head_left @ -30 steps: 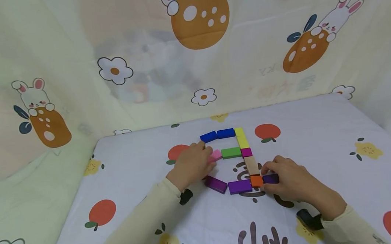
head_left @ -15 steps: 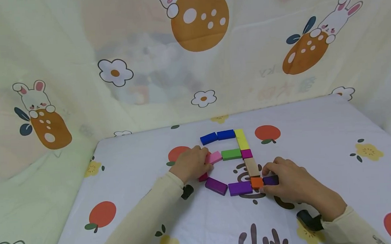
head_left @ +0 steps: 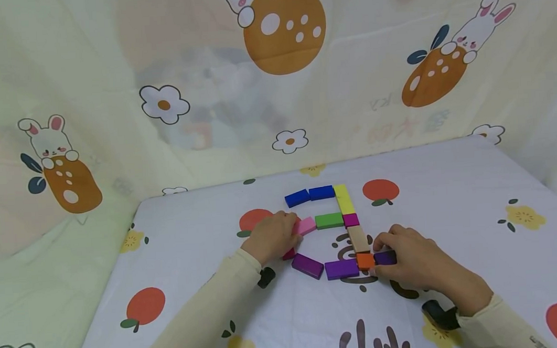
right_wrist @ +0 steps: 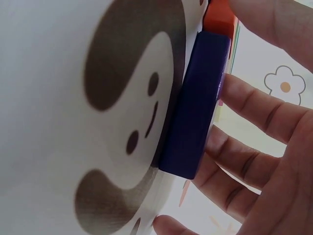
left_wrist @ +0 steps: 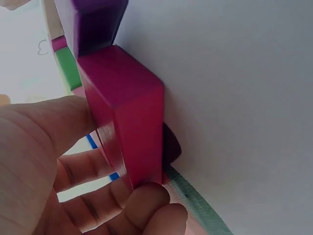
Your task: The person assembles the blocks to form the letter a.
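My left hand (head_left: 269, 236) pinches a crimson block (left_wrist: 139, 122) at the left of a row of coloured blocks, mostly hidden in the head view. Its thumb lies against one side and its fingertips reach the far end. The block's other end meets a dark purple block (head_left: 307, 266). My right hand (head_left: 412, 253) is beside a dark blue block (right_wrist: 195, 107), its fingers along the far edge and the block's near face uncovered. An orange block (head_left: 365, 261) adjoins the dark blue one. A violet block (head_left: 342, 269) lies left of the orange.
Above the orange block run beige (head_left: 358, 238), magenta (head_left: 351, 220) and yellow (head_left: 344, 199) blocks. Green (head_left: 329, 220) and pink (head_left: 306, 226) blocks branch left, with two blue blocks (head_left: 321, 193) at the top. A printed cloth (head_left: 186, 315) covers the table; a patterned curtain (head_left: 240, 160) stands behind.
My left hand has shifted a little to the left and down, uncovering more of the pink block and an edge of the crimson one. The right hand has stayed in place.
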A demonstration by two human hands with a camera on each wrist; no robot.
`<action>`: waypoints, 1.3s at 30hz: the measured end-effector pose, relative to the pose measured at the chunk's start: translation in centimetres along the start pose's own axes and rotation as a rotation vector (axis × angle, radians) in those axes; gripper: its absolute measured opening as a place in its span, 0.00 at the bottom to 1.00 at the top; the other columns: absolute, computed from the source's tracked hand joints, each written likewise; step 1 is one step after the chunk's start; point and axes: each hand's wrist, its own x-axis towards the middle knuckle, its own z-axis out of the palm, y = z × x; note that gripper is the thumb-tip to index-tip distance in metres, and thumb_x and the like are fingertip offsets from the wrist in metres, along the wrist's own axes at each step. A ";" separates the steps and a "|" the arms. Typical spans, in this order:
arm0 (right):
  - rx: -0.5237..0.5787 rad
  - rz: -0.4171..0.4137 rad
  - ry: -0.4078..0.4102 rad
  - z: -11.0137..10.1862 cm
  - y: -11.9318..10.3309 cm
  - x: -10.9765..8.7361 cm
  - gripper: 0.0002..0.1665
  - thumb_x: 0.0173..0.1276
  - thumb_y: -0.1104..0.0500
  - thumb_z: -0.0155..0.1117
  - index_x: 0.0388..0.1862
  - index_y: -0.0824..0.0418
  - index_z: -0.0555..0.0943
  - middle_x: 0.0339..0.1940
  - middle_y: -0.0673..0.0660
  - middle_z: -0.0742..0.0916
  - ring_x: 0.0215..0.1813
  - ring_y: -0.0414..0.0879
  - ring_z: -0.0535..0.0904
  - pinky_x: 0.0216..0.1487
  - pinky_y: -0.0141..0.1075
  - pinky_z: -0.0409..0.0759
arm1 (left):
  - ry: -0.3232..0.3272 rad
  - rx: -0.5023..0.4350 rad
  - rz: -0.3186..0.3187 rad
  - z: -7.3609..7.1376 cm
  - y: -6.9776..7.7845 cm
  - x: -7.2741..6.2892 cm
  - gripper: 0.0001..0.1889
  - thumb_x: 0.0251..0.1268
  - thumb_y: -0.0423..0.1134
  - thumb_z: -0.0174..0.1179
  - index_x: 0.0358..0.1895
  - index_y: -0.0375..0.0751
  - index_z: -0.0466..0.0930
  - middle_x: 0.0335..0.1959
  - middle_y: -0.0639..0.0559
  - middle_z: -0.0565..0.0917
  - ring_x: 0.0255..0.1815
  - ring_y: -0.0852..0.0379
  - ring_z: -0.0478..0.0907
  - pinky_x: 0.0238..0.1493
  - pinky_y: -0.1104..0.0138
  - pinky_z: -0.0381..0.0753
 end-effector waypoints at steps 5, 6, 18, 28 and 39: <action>-0.002 0.005 -0.003 -0.1 -0.1 0.1 0.29 0.54 0.39 0.82 0.47 0.55 0.86 0.42 0.56 0.81 0.43 0.51 0.76 0.39 0.49 0.84 | 0.015 0.007 0.023 0.1 -0.1 -0.2 0.24 0.75 0.52 0.64 0.67 0.45 0.78 0.47 0.50 0.82 0.44 0.56 0.77 0.49 0.65 0.82; 0.000 0.006 -0.009 -0.2 0.0 0.1 0.29 0.54 0.39 0.82 0.47 0.55 0.86 0.42 0.56 0.81 0.43 0.51 0.76 0.39 0.49 0.84 | 0.015 0.004 0.024 0.0 -0.1 -0.2 0.24 0.75 0.52 0.64 0.67 0.45 0.78 0.46 0.50 0.82 0.43 0.56 0.77 0.48 0.65 0.82; 0.130 0.043 -0.097 -2.4 -0.4 2.9 0.19 0.67 0.45 0.73 0.33 0.60 0.85 0.24 0.51 0.81 0.30 0.47 0.74 0.30 0.39 0.71 | 0.011 0.069 0.051 -0.7 0.1 1.0 0.21 0.73 0.57 0.64 0.55 0.45 0.80 0.40 0.51 0.78 0.38 0.56 0.75 0.36 0.67 0.78; 0.123 0.113 -0.203 -2.1 -0.9 4.7 0.23 0.67 0.39 0.69 0.25 0.56 0.81 0.20 0.51 0.78 0.27 0.47 0.74 0.29 0.37 0.66 | -0.011 0.048 0.058 -0.5 0.2 1.2 0.19 0.74 0.55 0.64 0.55 0.45 0.80 0.40 0.51 0.78 0.39 0.56 0.75 0.34 0.67 0.77; 0.079 0.147 -0.198 -1.8 -1.7 4.8 0.24 0.67 0.39 0.69 0.22 0.55 0.79 0.20 0.51 0.78 0.28 0.47 0.74 0.30 0.39 0.64 | 0.074 0.178 0.161 -0.7 2.4 1.8 0.28 0.71 0.59 0.65 0.68 0.51 0.78 0.55 0.52 0.81 0.54 0.54 0.77 0.53 0.62 0.82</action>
